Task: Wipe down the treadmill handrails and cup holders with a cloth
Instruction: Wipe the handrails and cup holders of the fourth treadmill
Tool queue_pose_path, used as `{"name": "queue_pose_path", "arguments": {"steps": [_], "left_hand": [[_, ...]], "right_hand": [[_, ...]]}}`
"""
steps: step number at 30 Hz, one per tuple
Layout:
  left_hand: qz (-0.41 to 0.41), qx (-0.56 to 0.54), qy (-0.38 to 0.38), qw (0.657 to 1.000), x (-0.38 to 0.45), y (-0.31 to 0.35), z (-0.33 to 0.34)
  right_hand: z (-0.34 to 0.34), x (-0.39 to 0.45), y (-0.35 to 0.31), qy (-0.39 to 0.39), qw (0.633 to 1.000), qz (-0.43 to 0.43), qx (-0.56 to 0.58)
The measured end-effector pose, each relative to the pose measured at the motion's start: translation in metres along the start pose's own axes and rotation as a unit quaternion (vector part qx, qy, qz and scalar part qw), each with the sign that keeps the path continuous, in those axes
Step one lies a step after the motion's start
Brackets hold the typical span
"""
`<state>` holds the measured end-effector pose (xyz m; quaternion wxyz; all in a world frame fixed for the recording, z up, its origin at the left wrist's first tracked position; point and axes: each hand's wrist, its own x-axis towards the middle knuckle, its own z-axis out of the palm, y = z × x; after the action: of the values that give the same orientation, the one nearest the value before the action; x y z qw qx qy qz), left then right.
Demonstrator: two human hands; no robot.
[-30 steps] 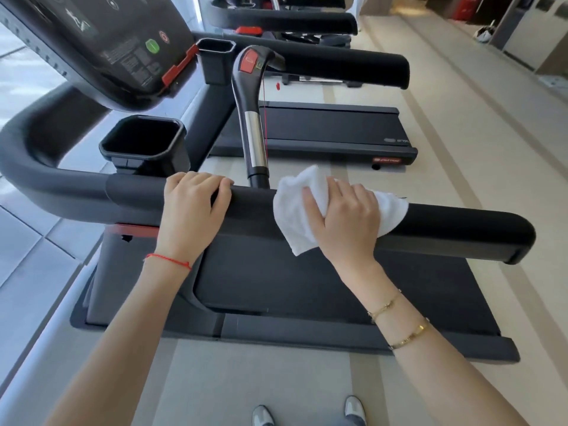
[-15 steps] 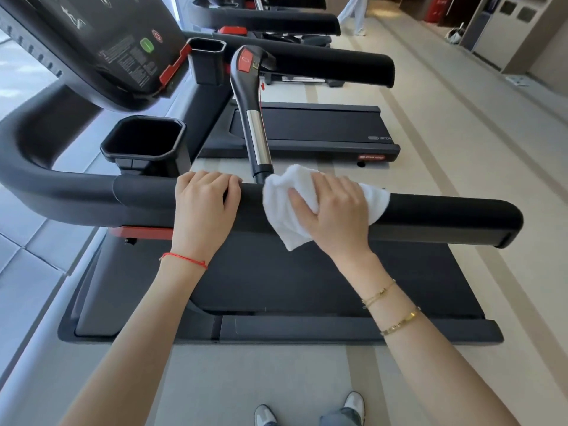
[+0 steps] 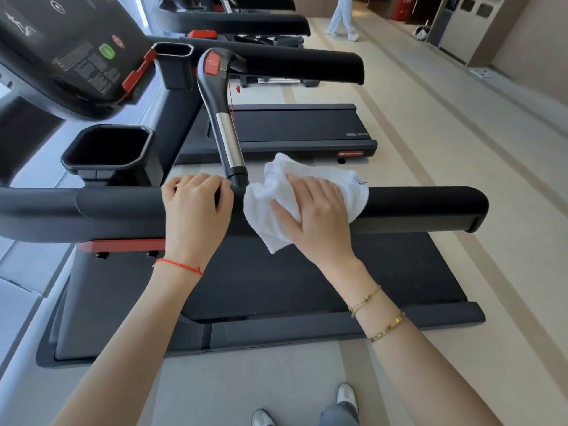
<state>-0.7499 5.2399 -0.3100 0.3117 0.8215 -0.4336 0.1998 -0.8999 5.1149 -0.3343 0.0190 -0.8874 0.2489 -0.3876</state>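
From the head view, a black padded handrail [image 3: 424, 207] runs across the middle of the picture, above the dark running belt [image 3: 276, 284] of the treadmill. The right hand [image 3: 316, 216] lies on top of this rail with a white cloth [image 3: 270, 192] under it; the fingers are curled over the cloth and the thumb pinches a fold at its near edge, so the grip is clamped on the cloth and presses it against the rail. The cloth is bunched, drapes over the front of the rail and hangs a little below it, and its left edge is just beside the base of a slanted inner handle [image 3: 227, 130] with a silver band and a red button on its head. The left hand [image 3: 196, 210] sits on the same rail on the other side of that handle base, its fingers curled over the top of the rail in a closed grip on it; whether the thumb wraps underneath cannot be told. A red string bracelet [image 3: 181, 266] circles the left wrist and gold bracelets [image 3: 381, 318] the right forearm. Behind the left hand stands a black cup holder [image 3: 107, 149], with a second cup holder [image 3: 173, 64] farther back beside the console [image 3: 67, 53]. More treadmills line the pale floor [image 3: 430, 124] beyond, and the person's shoes [image 3: 347, 395] show at the bottom edge.
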Motion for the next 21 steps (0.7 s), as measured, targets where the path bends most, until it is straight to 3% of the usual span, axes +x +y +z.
{"name": "queue_pose_path", "arguments": {"steps": [7,12,16,18,21], "left_hand": [[0.042,-0.053,-0.048,0.997,0.008,0.052,0.023],[0.024,-0.092,-0.058,0.994,0.012,0.079,0.033],[-0.010,-0.089,-0.044,0.995,0.012,0.094,0.040],[-0.029,-0.090,-0.046,0.995,0.013,0.100,0.043],[-0.037,-0.104,-0.044,0.993,0.015,0.111,0.047]], "right_hand": [[-0.037,0.007,0.069,-0.024,0.995,0.081,-0.046],[-0.036,0.042,0.095,-0.227,0.957,0.165,-0.069],[-0.023,0.066,0.082,-0.364,0.924,0.114,-0.031],[-0.022,0.065,0.082,-0.367,0.926,0.092,-0.015],[-0.033,0.051,0.101,-0.299,0.950,0.084,-0.008]]}}
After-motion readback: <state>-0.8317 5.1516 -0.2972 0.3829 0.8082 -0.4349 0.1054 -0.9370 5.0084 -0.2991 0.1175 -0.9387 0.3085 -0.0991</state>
